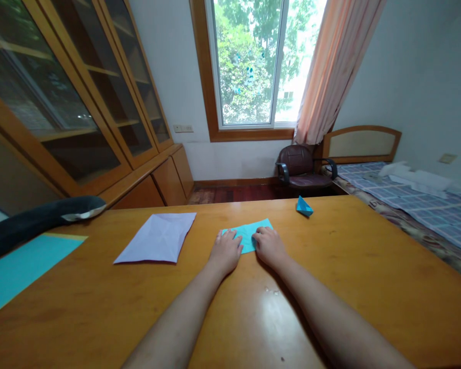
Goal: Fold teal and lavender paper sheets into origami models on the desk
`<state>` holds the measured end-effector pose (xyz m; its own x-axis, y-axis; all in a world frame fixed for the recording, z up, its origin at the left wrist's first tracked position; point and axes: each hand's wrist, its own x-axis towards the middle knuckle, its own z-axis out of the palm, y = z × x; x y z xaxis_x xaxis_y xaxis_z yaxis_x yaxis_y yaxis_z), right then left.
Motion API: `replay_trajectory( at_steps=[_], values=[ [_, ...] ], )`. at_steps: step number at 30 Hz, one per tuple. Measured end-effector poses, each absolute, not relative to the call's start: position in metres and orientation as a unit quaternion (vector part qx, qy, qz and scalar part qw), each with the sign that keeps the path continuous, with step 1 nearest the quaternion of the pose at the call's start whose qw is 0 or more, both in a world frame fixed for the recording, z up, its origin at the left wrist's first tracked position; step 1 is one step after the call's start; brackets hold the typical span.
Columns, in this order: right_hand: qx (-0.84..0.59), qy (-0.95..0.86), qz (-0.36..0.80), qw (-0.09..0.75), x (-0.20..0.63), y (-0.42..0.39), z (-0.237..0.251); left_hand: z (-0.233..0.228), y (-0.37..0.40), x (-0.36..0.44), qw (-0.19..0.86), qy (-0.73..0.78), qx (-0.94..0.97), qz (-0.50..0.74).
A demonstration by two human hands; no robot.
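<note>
Head view, left to right: teal sheet (pixel 19 266) is overhanging the counter (pixel 369 266) edge; lilac creased sheet (pixel 157 237) is lying flat, apart. Left hand (pixel 226 252) and right hand (pixel 269 246) are pressing the folded teal paper (pixel 249 233) flat mid-counter, fingers spread, gripping nothing. Teal paper boat (pixel 304 206) is sitting by the far edge; open room is lying rightward.

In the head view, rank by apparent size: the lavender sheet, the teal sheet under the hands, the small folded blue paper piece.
1. lavender sheet
2. teal sheet, partly hidden by both hands
3. folded blue paper piece, farther off, yet clearly smallest
</note>
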<state>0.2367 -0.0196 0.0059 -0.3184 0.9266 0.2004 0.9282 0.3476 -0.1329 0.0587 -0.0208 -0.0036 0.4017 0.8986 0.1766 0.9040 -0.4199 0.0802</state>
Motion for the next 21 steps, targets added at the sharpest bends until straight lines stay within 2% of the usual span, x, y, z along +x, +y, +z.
replay_trajectory(
  at_steps=[6,11,21],
  values=[
    [-0.492,-0.857,0.041,0.149,0.228,-0.020,0.000,-0.011,-0.021,0.067,-0.044,-0.505,-0.856,-0.102],
    [-0.485,-0.855,0.073,0.170,0.228,-0.017,-0.008,-0.018,-0.017,0.066,-0.064,-0.507,-0.853,-0.105],
    [-0.549,-0.820,0.126,0.098,0.229,-0.018,-0.008,-0.011,-0.016,0.061,-0.085,-0.541,-0.835,-0.055]
  ],
)
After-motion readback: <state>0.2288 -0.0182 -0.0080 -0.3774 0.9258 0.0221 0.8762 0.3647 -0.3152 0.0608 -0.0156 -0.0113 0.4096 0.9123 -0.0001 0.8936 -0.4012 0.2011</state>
